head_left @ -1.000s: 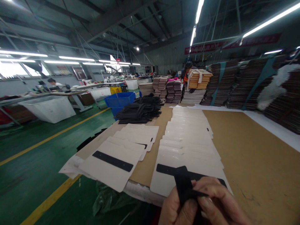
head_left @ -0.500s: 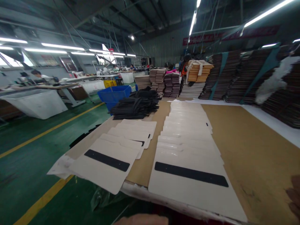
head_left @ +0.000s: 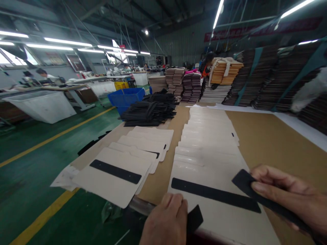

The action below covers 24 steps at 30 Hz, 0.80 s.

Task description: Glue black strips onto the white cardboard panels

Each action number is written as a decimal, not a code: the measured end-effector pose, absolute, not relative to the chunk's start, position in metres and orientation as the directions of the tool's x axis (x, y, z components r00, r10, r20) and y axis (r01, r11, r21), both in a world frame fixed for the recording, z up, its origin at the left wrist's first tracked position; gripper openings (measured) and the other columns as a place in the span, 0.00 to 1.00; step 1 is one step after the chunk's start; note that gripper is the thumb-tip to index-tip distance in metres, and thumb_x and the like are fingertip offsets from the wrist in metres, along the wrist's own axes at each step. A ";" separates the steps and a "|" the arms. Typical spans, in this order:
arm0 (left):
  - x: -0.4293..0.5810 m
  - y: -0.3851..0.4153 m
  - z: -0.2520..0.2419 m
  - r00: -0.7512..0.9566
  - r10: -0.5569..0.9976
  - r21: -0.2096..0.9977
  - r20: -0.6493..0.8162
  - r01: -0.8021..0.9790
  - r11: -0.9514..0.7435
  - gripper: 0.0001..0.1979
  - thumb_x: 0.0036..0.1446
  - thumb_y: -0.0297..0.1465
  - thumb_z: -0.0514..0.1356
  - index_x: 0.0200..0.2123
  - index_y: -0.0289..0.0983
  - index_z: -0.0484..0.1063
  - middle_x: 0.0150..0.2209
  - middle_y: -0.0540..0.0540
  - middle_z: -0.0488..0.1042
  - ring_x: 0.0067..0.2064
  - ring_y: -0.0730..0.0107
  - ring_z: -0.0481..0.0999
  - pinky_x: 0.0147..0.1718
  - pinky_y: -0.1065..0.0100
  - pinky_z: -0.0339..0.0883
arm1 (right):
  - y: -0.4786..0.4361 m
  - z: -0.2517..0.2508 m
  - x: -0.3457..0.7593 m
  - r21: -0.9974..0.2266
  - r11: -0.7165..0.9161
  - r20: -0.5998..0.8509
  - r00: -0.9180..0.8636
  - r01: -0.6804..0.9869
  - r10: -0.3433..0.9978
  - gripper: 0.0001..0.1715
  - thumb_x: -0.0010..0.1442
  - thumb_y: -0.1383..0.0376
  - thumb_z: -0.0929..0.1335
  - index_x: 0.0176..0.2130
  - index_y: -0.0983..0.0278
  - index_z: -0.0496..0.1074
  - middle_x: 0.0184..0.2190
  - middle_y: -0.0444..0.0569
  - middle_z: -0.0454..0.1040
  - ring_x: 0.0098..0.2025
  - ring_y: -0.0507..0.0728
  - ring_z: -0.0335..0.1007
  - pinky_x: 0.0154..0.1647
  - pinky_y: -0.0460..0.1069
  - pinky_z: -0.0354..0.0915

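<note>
My right hand [head_left: 286, 194] pinches a black strip [head_left: 242, 182] between thumb and fingers, above the right edge of the nearest pale panel [head_left: 227, 221]. My left hand [head_left: 167, 217] is closed at the table's front edge. Beside its fingers a black end piece [head_left: 195, 217] sticks out, held there. Whether both ends belong to one strip I cannot tell, as the lower part is out of view. Across the nearest panel lies another black strip [head_left: 214, 194], flat, just beyond my left hand. The pale panels overlap in a row running away from me.
To the left is a second overlapping set of pale panels [head_left: 109, 187], the front one bearing a black strip [head_left: 114, 171]. Behind it are a heap of black strips [head_left: 148, 110] and a blue bin [head_left: 126, 98]. Tall stacks [head_left: 268, 75] stand along the table's far side. A person [head_left: 208, 64] is behind them.
Both hands have come into fuller view from the bottom and right edges, now with black strip ends in them. The view has shifted slightly; the panels lie as before.
</note>
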<state>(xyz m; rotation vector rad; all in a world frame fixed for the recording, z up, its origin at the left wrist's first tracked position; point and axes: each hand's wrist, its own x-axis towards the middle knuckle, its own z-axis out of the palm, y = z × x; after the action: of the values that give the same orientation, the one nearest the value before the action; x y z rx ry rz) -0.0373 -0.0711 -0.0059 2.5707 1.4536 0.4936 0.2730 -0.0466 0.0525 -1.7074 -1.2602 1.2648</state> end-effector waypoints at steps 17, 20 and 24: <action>0.005 -0.033 -0.034 0.232 0.926 -0.001 0.296 0.970 -0.243 0.19 0.53 0.16 0.58 0.48 0.30 0.74 0.46 0.39 0.75 0.41 0.58 0.73 0.36 0.61 0.74 | 0.065 0.024 0.154 -0.766 0.007 -0.273 -0.336 0.642 0.902 0.03 0.56 0.65 0.65 0.33 0.62 0.68 0.23 0.40 0.68 0.23 0.48 0.58 0.22 0.44 0.54; 0.006 -0.033 -0.041 0.248 0.911 0.005 0.330 0.964 -0.264 0.17 0.54 0.18 0.59 0.48 0.30 0.73 0.46 0.39 0.75 0.41 0.58 0.73 0.34 0.61 0.73 | 0.070 0.015 0.148 -0.764 0.089 -0.223 -0.392 0.639 0.893 0.04 0.56 0.66 0.65 0.32 0.62 0.70 0.23 0.40 0.70 0.25 0.50 0.61 0.26 0.45 0.56; 0.006 -0.034 -0.047 0.264 0.895 -0.002 0.360 0.959 -0.283 0.18 0.54 0.19 0.59 0.49 0.29 0.72 0.46 0.40 0.74 0.40 0.59 0.72 0.33 0.61 0.72 | 0.072 0.010 0.143 -0.733 0.140 -0.213 -0.420 0.666 0.882 0.05 0.56 0.66 0.65 0.33 0.62 0.72 0.24 0.41 0.71 0.26 0.51 0.63 0.29 0.46 0.57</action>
<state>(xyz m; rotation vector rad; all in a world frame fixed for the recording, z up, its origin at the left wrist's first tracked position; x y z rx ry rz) 0.0064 -0.0343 -0.0469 2.6641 1.9918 0.4934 0.1425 0.0722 0.0104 -1.5089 -2.1505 1.1535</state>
